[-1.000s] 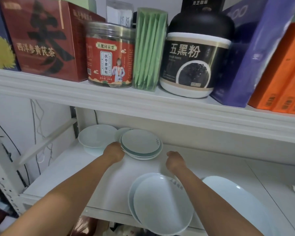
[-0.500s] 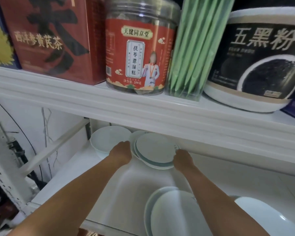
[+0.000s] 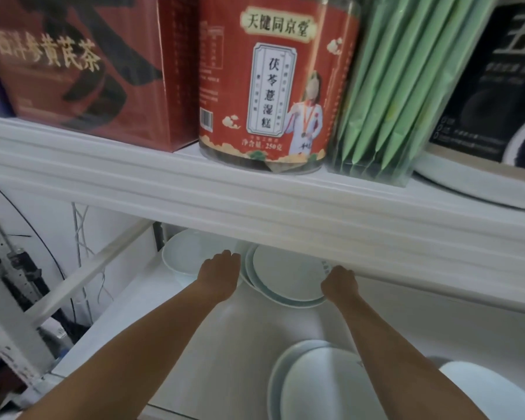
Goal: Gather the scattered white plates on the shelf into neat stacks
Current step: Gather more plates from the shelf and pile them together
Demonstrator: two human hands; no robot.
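Note:
A small stack of white plates (image 3: 285, 275) sits at the back of the lower shelf (image 3: 212, 344). My left hand (image 3: 220, 272) is at its left rim and my right hand (image 3: 340, 283) at its right rim, both with fingers curled round the edge, fingertips hidden. To the left stands a white bowl (image 3: 191, 253), partly behind my left hand. Near the front edge lie two overlapping white plates (image 3: 322, 386) between my forearms. A larger white plate (image 3: 491, 389) lies at the front right.
The upper shelf board (image 3: 255, 201) hangs low over the back plates. It carries a red box (image 3: 82, 65), a red-labelled jar (image 3: 278, 83), green sachets (image 3: 400, 86) and a black tub (image 3: 497, 101). A diagonal brace (image 3: 85, 274) and wires are at left.
My head has moved closer and lower to the shelf. My right hand has reached forward from the open shelf to the right rim of the back stack; my left hand stays at its left rim.

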